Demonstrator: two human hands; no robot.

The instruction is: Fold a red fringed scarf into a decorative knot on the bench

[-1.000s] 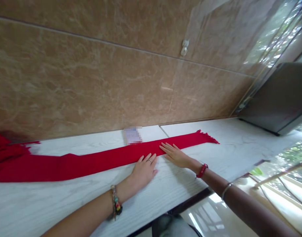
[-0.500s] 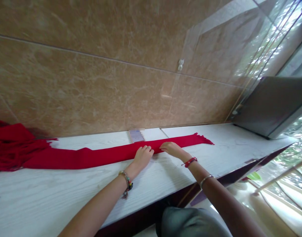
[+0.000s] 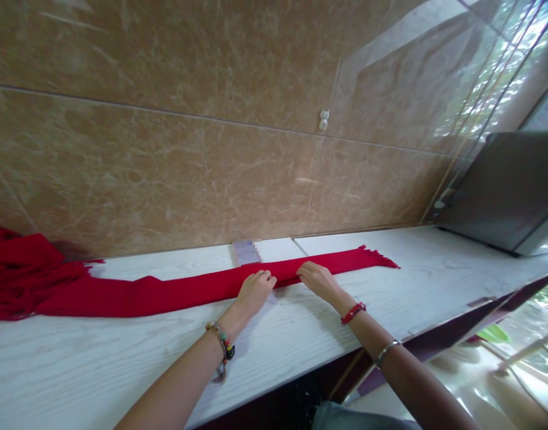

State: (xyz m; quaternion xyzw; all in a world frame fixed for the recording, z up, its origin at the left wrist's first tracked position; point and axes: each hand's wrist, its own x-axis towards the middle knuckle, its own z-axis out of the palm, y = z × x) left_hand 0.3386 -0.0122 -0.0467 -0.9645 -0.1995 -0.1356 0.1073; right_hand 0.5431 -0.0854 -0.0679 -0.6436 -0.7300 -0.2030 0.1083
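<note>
A long red scarf (image 3: 175, 291) lies stretched along a white wood-grain table (image 3: 99, 358), its fringed end (image 3: 376, 258) to the right and a bunched heap (image 3: 18, 269) at the far left. My left hand (image 3: 254, 291) rests on the scarf's near edge with fingers curled, gripping the cloth. My right hand (image 3: 317, 278), just to its right, also has its fingers bent round the scarf's edge. Both wrists wear bracelets.
A brown marble-tiled wall (image 3: 211, 149) rises right behind the table, with a small white fitting (image 3: 322, 119) on it. A small blurred card (image 3: 247, 252) lies behind the scarf. A grey box-like appliance (image 3: 507, 191) stands at the right end. The table's front edge runs near my body.
Both hands went from lying flat on the scarf to curling their fingers round its near edge. The view shifted slightly.
</note>
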